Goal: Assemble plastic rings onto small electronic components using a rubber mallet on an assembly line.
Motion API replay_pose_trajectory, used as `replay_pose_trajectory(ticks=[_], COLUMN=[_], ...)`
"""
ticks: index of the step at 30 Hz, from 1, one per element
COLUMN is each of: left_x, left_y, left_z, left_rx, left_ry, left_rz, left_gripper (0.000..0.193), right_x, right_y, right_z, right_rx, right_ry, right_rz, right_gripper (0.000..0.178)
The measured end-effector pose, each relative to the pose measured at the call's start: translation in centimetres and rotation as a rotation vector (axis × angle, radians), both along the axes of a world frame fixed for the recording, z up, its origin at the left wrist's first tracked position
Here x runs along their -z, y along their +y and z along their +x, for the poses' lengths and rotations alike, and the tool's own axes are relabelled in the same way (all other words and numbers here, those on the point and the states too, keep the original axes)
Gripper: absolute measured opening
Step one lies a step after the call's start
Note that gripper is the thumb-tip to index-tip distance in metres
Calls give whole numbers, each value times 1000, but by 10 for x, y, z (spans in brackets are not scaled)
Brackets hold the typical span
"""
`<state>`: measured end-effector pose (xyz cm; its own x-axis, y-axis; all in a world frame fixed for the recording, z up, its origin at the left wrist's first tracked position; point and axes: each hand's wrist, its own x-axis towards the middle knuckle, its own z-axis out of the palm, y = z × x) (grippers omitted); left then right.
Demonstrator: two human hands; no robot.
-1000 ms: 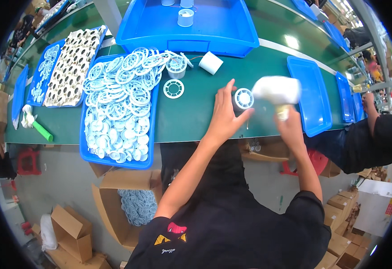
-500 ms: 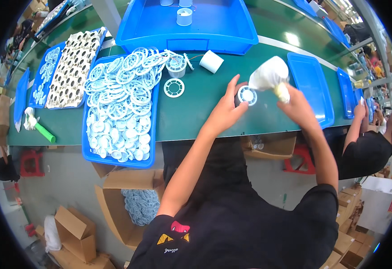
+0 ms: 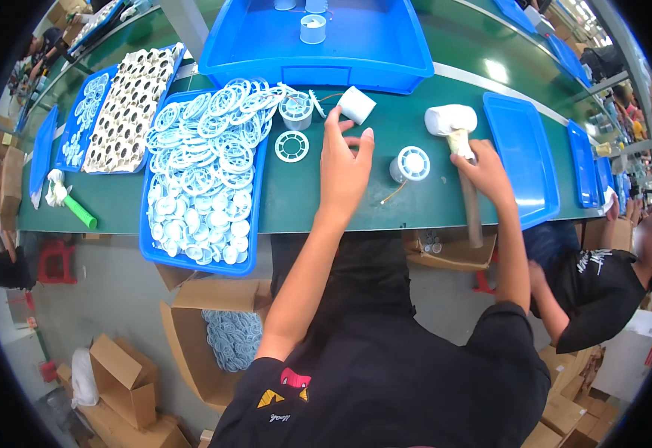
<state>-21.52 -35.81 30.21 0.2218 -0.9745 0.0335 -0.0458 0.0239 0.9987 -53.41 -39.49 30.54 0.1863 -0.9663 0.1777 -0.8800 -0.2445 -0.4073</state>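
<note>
My right hand point(image 3: 485, 175) grips a mallet point(image 3: 451, 120) near its head, which is wrapped in white cloth. The wooden handle points back past the bench edge. Between my hands stands a white cylinder with a spoked cap point(image 3: 414, 163), a short wire trailing from its base. My left hand point(image 3: 344, 168) is open, fingertips close to a plain white cylinder point(image 3: 356, 105) lying tilted; I cannot tell whether they touch. A wire runs left from that cylinder toward another capped cylinder point(image 3: 296, 110). Below this lies a loose spoked disc point(image 3: 291, 146), flat on the green bench.
On the left, a blue tray point(image 3: 147, 250) overflows with white rings and round caps. A deep blue bin point(image 3: 385, 77) holding several white cylinders stands at the back. To the right lies a shallow blue tray point(image 3: 523, 160). A green-handled tool point(image 3: 79, 213) rests far left; a co-worker point(image 3: 594, 276) sits at right.
My left hand has left the capped cylinder and moved left to the tilted one. The mallet has come away from the capped cylinder, which now shows its wire.
</note>
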Motion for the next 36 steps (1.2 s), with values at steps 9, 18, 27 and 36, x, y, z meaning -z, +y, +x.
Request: replay_pose_trajectory(ticks=[9,18,27,36], left_x=[17,41,50,37], left_y=[-52,-46,-11,30], left_z=[-9,-23,-15,27], left_rx=[-141,62,113,124], left_ry=[-482,-543,-481,-592], left_rz=[60,-307,-420,-387], left_gripper=[82,61,49,47], right_x=[-17,9,-41,-9], right_y=[55,12,46,111], right_z=[134,-84,78,365], right_rx=[-180,601,328,-860], right_ry=[-121,54,-327,-247], right_rz=[49,-379,-496,-127], right_gripper=[61,63,31,19])
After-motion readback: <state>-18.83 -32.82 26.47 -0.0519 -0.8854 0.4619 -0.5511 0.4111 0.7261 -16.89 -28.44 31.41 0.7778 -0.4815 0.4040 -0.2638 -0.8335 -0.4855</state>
